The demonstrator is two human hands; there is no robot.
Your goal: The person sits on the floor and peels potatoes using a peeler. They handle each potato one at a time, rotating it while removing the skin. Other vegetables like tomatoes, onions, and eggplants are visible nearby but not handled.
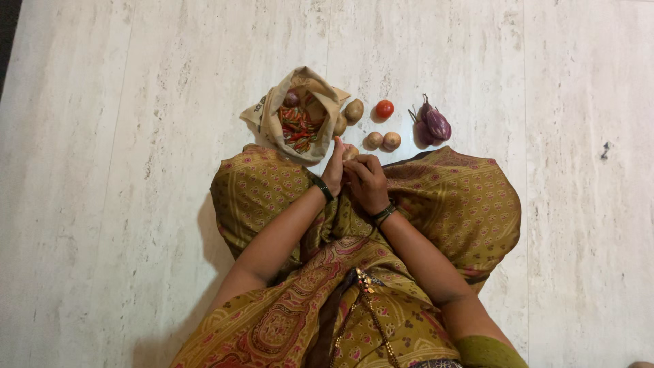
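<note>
I sit cross-legged on a pale stone floor in patterned ochre cloth. Both hands meet over my lap. My left hand (334, 169) is raised edge-on with fingers up, touching a small tan potato (350, 151) that my right hand (366, 180) also seems to hold; the grip is partly hidden. Just beyond lies an open beige cloth bag (272, 109) with red and green chillies (298, 127) inside. To its right lie potatoes (353, 110), two onions (382, 140), a red tomato (385, 108) and purple aubergines (434, 123).
The vegetables lie in a loose row on the floor right in front of my knees. My draped knees (477, 197) spread wide to both sides. A small dark mark (605, 150) is on the floor at the right.
</note>
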